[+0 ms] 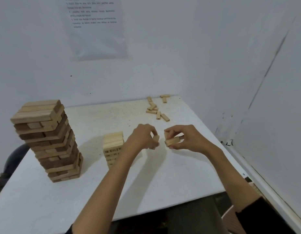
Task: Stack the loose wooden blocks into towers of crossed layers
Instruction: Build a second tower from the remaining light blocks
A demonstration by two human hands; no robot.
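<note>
While the left hand (143,137) pinches a single block (157,139), the right hand (186,139) grips stacked blocks (172,142) just beside it.

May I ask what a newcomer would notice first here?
A tall tower of tan and brown wooden blocks stands on the white table's left. At centre, the left hand and right hand each grip pale wooden blocks beside a short pale block tower; loose blocks lie near the far edge.
</note>
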